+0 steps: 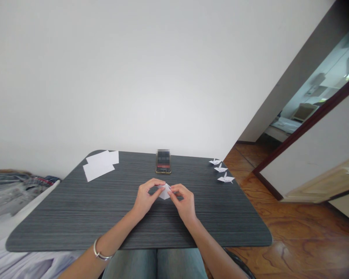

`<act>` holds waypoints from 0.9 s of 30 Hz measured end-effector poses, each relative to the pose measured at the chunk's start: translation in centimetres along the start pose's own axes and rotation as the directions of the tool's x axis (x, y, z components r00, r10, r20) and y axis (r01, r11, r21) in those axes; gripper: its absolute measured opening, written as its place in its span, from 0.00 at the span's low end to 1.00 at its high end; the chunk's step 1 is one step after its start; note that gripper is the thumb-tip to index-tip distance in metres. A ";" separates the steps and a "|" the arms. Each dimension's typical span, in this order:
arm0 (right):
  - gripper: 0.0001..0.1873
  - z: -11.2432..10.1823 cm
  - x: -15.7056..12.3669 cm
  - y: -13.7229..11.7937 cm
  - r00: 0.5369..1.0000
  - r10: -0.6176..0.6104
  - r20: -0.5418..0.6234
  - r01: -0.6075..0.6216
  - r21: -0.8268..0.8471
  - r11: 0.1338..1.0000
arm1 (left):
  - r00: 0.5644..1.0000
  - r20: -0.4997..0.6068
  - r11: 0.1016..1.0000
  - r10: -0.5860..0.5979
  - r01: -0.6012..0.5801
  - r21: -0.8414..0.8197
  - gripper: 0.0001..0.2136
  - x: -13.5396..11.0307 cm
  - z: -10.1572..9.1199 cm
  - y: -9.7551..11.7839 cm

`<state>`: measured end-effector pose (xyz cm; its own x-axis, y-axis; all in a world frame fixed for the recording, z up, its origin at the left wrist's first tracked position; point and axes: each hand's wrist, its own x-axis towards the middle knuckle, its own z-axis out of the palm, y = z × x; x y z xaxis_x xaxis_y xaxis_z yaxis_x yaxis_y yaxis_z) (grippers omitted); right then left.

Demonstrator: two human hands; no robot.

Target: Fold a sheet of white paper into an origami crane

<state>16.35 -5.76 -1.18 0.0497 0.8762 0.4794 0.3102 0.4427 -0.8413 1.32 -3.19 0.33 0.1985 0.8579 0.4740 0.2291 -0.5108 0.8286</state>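
Observation:
A small piece of folded white paper point(164, 193) is held just above the middle of the dark table. My left hand point(147, 197) pinches its left side between thumb and fingers. From the right, my right hand point(184, 199) grips the opposite edge the same way. The fingertips cover parts of the paper, so its full shape cannot be made out. Three folded paper cranes point(226, 178) stand in a row near the table's right edge. Several flat white paper sheets point(99, 169) lie overlapping at the far left.
A phone point(163, 161) stands at the back of the dark grey table point(75, 217), beyond my hands. Behind it rises a white wall point(151, 77). Bedding and clothes point(14, 197) lie to the left; wooden floor point(287, 221) and a doorway are on the right.

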 end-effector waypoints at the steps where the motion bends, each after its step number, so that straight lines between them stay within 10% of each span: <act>1: 0.04 0.0 0.0 0.0 1.000 -0.001 -0.001 0.001 0.000 1.000 | 1.000 -0.001 1.000 0.007 -0.007 -0.001 0.06 0.0 0.0 0.0; 27: 0.07 0.2 0.1 -0.6 0.995 -0.097 0.009 0.097 -0.165 0.981 | 0.993 0.096 0.991 0.074 -0.084 0.107 0.07 0.0 0.6 0.4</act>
<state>16.02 -5.93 -0.70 0.0105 0.8309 0.5564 0.4663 0.4882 -0.7378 1.98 -3.40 0.52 0.3051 0.8086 0.5030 0.3119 -0.5839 0.7495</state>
